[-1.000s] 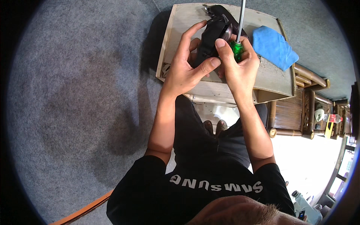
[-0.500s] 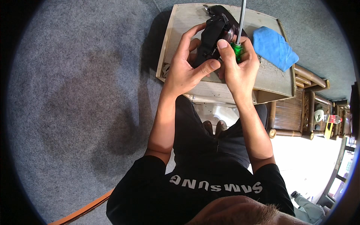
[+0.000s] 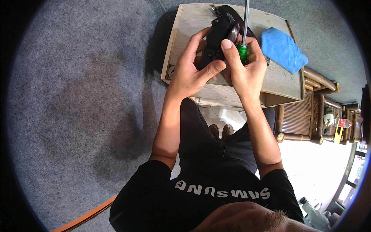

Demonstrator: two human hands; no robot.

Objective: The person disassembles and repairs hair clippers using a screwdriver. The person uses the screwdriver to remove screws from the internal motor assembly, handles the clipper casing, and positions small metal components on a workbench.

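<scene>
Black device (image 3: 215,40) is held up over the tabletop (image 3: 185,23), left of its middle and toward the far edge. Left hand (image 3: 187,75) is half curled round it: fingers along the left side, thumb by the near end. Right hand (image 3: 247,73) is partly closed — green-handled screwdriver (image 3: 242,53) tucked in the fingers, shaft up, thumb at the device's right side beside a glossy rounded part (image 3: 233,34). Dark object (image 3: 228,11) lies behind, near the far edge; blue cloth (image 3: 284,48) sits by the right edge. Handling, my read: device light to moderate, stiff shell, smooth enough to slip; rounded part probably the delicate bit. Best hold is the broad body from the left, thumb near the lower end, off the rounded part. Hard to see: device underside and whatever the left fingers press on; right fingertips are mostly hidden too. Screwdriver tip is cut off at the top of the view. Black on black — can't tell where device and dark object separate, or whether they touch.
</scene>
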